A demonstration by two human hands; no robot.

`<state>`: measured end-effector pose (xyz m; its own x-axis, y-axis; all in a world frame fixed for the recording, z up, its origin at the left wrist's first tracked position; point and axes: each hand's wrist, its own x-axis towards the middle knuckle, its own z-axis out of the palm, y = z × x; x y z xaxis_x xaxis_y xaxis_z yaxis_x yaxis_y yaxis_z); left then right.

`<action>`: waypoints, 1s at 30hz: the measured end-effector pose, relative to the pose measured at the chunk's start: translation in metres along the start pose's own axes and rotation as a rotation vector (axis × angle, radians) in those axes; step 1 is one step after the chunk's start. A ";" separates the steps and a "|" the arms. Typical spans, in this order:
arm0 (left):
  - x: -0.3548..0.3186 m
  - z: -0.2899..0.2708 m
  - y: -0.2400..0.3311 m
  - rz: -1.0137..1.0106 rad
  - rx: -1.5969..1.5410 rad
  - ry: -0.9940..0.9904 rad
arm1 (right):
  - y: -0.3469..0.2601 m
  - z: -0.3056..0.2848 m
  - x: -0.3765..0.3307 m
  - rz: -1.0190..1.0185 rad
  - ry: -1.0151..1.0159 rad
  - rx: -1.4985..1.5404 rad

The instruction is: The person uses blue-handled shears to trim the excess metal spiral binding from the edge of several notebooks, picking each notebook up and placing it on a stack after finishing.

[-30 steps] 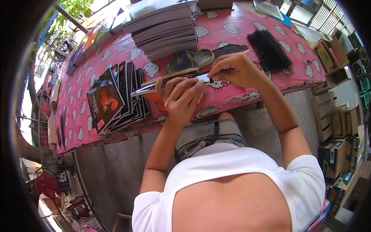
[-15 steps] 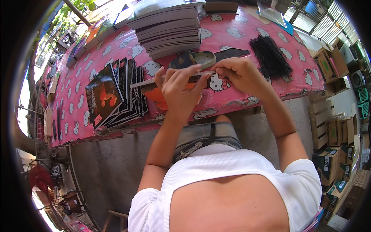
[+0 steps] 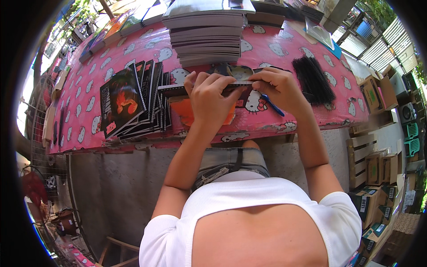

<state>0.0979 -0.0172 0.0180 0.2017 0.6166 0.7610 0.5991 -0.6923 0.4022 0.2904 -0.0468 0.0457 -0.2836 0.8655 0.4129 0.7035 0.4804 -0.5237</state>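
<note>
A notebook point(image 3: 171, 92) stands nearly edge-on in front of me, its row of binding holes or coil facing up. My left hand point(image 3: 211, 95) is closed round its middle, fingers over the top edge. At its right end my right hand point(image 3: 282, 86) pinches the bound corner; what lies between the fingertips is too small to make out. Under the right hand, a slim blue pen-like thing point(image 3: 273, 106) slants down. Behind the left hand, an orange surface point(image 3: 181, 110) shows low down. Spiral-bound black notebooks point(image 3: 122, 102) with an orange picture lie piled to the left.
A tall stack of books or paper blocks point(image 3: 204, 42) rises beyond my hands. Black plastic binding coils point(image 3: 313, 80) lie to the right. The table has a pink patterned cover point(image 3: 147, 51). Cardboard boxes point(image 3: 378, 95) stand at the right, and more books point(image 3: 122, 29) line the far left.
The view has shifted a little. The notebook has tipped so more of its side shows. My right hand has moved slightly, and the blue pen-like thing now shows beneath it.
</note>
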 end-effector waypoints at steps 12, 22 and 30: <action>0.001 0.001 0.001 -0.004 -0.006 0.002 | -0.008 -0.002 0.005 0.012 -0.001 -0.048; -0.005 -0.020 -0.007 0.034 0.067 0.031 | 0.062 0.060 -0.019 0.069 0.019 -0.453; 0.001 -0.014 -0.004 -0.055 -0.091 0.086 | 0.106 0.058 0.045 0.153 -0.179 -0.138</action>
<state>0.0847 -0.0191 0.0243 0.1012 0.6228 0.7758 0.5337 -0.6921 0.4860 0.3148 0.0514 -0.0343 -0.2694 0.9436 0.1922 0.8255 0.3291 -0.4586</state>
